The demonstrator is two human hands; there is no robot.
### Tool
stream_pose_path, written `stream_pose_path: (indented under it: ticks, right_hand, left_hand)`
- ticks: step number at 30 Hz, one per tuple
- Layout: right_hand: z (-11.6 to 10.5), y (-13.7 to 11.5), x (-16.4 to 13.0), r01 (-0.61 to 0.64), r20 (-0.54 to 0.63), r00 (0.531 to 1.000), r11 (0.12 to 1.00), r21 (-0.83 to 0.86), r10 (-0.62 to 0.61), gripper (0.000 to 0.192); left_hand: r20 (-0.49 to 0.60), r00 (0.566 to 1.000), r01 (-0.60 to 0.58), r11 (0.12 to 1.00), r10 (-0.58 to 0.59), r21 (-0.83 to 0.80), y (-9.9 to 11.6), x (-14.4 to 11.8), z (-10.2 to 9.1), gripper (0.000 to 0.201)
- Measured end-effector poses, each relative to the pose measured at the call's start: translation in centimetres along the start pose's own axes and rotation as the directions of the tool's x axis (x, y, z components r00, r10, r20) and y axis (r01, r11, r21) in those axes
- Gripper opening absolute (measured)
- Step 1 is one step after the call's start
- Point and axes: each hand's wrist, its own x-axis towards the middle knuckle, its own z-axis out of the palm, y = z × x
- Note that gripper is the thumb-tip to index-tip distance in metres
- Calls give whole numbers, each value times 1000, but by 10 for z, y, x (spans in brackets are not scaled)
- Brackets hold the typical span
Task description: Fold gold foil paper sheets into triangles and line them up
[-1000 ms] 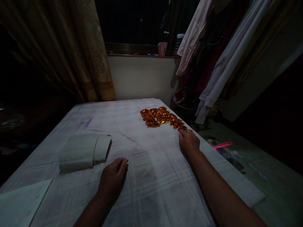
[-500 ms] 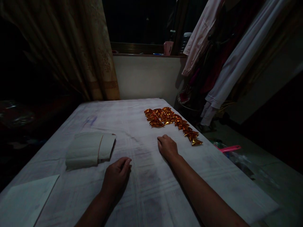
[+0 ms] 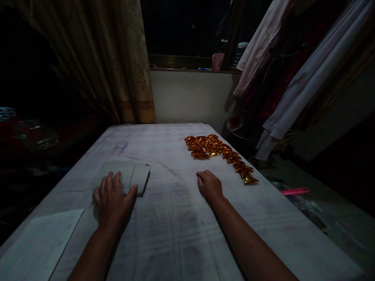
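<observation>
My left hand (image 3: pixel 113 199), fingers spread, lies over the near side of a folded pale paper bundle (image 3: pixel 141 174) on the left of the table. Its thumb reaches along the bundle's near edge. My right hand (image 3: pixel 210 184) rests on the cloth in the middle, its fingers curled; whether anything is inside them is hidden. Just beyond it lies a group of shiny orange-gold foil pieces (image 3: pixel 215 146), several of them running in a row toward the table's right edge.
A white sheet (image 3: pixel 43 240) lies at the near left of the cloth-covered table (image 3: pixel 164 238). Clothes (image 3: pixel 310 82) hang along the right side. A curtain (image 3: pixel 129 70) hangs behind at left, and a pink mug (image 3: pixel 217 61) stands on the sill. Off the right edge is a pink handle (image 3: pixel 294 191).
My left hand has moved left and forward onto the paper bundle, and its fingers have opened out. The right hand has stayed nearly still. The whole view has shifted slightly.
</observation>
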Motion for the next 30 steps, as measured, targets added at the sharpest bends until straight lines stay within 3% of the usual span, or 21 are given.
stream_pose_path:
  ticks: [4,11,19,30]
  right_hand:
    - [-1,1,-2,19,0,1000,1000,20,-19,27]
    - [-2,2,-7,36,-7,999,998,47,-35,28]
    - [5,8,-8,56,-35,998,994,98,-53,27]
    - [13,15,-7,105,-126,989,967,232,-78,26]
  left_hand:
    - [91,996,18,996,-26,88,-1,-1,2,65]
    - [108,994,-21,993,8,120,-5,1,2,60]
    - [55,995,-85,994,81,75,-15,3,7,57]
    - [-115,965,-239,971,235,-24,-23,7,0,48]
